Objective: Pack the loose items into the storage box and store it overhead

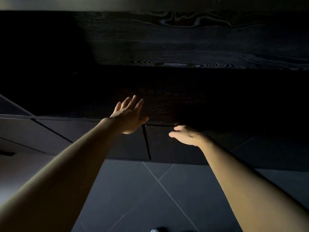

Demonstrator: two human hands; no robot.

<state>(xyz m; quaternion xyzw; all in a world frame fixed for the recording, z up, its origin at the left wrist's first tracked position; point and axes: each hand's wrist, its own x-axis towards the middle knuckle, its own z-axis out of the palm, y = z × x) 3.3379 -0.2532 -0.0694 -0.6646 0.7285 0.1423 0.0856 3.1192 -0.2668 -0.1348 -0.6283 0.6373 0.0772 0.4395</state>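
The scene is very dark. Both my arms reach forward toward a dark wood-grain cabinet front (167,104). My left hand (129,115) lies flat against the dark panel, fingers spread, holding nothing. My right hand (184,134) hovers palm down at the panel's lower edge, fingers loosely extended and empty. A vertical gap (147,143) between two lower door panels runs just under my left hand. No storage box and no loose items can be seen in this view.
Lighter wood grain (192,22) shows higher up on the cabinet. Grey floor tiles (150,190) with diagonal grout lines lie below. A pale surface (20,168) sits at the left. A small rounded object (157,230) peeks in at the bottom edge.
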